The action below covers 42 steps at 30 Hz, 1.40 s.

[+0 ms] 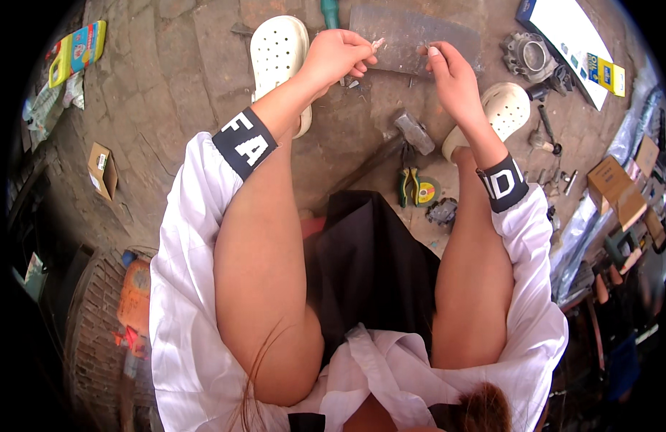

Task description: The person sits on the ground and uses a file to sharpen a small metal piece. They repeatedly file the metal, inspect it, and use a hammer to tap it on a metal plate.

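Both my hands are over a flat grey metal plate lying on the ground between my pale clogs. My left hand pinches a small, pale, crumpled scrap between thumb and fingertips. A short gap away, my right hand has thumb and forefinger pressed together above the plate's right part. Whatever sits in that pinch is too small to name. A hammer lies below the plate, its head toward my right foot. Pliers with green and yellow handles rest beside it.
A green handle is by the plate's left edge. At right are a round metal housing, a white box, a yellow packet and cardboard boxes. Leftward stand a yellow container and a small carton.
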Motion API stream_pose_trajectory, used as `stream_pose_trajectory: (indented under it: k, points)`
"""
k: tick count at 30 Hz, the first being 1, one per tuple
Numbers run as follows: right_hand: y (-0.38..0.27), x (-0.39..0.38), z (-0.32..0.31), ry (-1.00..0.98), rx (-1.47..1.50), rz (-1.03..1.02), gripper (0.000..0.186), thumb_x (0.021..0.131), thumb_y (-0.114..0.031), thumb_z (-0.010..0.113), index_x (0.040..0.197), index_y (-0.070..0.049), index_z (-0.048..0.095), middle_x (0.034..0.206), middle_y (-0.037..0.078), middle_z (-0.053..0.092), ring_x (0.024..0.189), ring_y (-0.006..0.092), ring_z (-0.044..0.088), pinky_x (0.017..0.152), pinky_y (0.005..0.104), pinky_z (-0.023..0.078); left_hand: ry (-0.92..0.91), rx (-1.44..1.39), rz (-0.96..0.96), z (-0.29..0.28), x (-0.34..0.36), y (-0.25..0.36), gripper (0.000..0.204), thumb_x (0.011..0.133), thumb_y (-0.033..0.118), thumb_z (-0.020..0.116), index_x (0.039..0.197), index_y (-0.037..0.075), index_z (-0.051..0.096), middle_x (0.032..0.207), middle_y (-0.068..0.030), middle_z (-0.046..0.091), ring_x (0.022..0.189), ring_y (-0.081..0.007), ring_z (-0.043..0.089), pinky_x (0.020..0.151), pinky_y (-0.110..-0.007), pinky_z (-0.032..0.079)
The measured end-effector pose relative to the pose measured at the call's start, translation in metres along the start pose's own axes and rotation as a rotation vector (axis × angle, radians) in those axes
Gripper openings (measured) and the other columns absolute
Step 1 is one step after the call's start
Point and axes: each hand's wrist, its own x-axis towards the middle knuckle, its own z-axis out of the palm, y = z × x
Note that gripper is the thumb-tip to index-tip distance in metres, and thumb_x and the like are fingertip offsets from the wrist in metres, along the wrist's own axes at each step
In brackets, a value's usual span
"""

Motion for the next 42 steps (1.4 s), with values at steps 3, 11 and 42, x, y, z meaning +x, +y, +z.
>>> stream_pose_trajectory:
  k: [3, 11, 42]
  points:
    - [0.013, -0.002, 0.012, 0.005, -0.142, -0.094, 0.025, 0.098, -0.024, 0.056, 0.109, -0.001, 0.06, 0.082, 0.013, 0.066, 0.076, 0.0295, 0.064, 0.071, 0.0371, 0.05, 0.035, 0.119, 0.013, 0.0, 0.015, -0.012, 0.017, 0.088, 0.013, 0.063, 0.096, -0.002, 0.067, 0.086, -0.0069, 0.071, 0.066, -0.0078, 0.062, 0.059, -0.023, 0.053]
    - [0.006, -0.002, 0.025, 0.121, -0.087, -0.133, 0.027, 0.094, -0.015, 0.06, 0.108, 0.002, 0.045, 0.081, 0.019, 0.065, 0.076, 0.0354, 0.066, 0.069, 0.0408, 0.051, 0.065, 0.466, 0.116, -0.003, 0.013, -0.013, 0.02, 0.08, 0.018, 0.069, 0.089, 0.0, 0.071, 0.075, -0.0072, 0.072, 0.059, -0.0141, 0.065, 0.055, -0.029, 0.053]
    - [0.011, -0.035, 0.116, 0.635, -0.073, -0.083, 0.011, 0.09, -0.011, 0.065, 0.099, -0.007, 0.063, 0.097, 0.01, 0.055, 0.079, 0.0241, 0.058, 0.071, 0.0349, 0.049, 0.284, 0.028, -0.063, 0.013, 0.013, -0.015, 0.053, 0.072, 0.021, 0.084, 0.1, -0.001, 0.046, 0.078, -0.0117, 0.058, 0.051, -0.0172, 0.054, 0.037, -0.033, 0.043]
